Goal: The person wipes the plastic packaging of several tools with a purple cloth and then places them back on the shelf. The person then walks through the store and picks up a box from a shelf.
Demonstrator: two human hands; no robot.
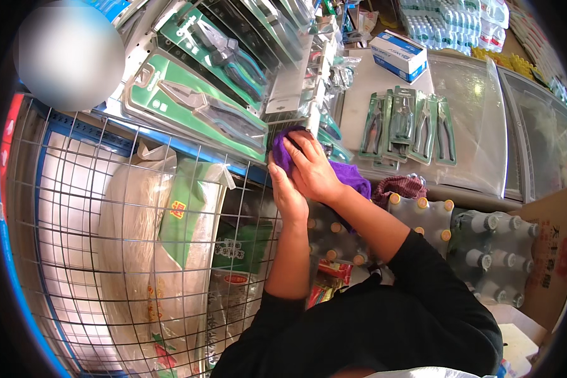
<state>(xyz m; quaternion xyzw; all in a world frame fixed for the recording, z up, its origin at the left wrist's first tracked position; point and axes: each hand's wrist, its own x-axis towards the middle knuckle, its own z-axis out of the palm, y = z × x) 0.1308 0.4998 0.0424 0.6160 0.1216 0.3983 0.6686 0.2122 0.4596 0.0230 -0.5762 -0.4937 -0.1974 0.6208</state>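
Note:
A purple cloth [352, 177] is bunched under my right hand [312, 167], which presses it near the lower end of a white perforated rack upright [322, 90]. Close beside it, my left hand [287, 191] is raised with its fingers against the cloth's lower edge; whether it grips the cloth cannot be made out. Left of both hands hang combination pliers in green blister packs [203, 106]. To the right, several carded pliers [403, 118] lie on a plastic-covered freezer top [472, 113]. The part of the rack behind the cloth is hidden.
A wire grid [170, 264] stands at the left before bagged dry goods [137, 227]. A blue and white box [399, 54] rests on the freezer top. Shrink-wrapped bottles [496, 255], a reddish checked cloth [399, 189] and a cardboard box [550, 255] are at the right.

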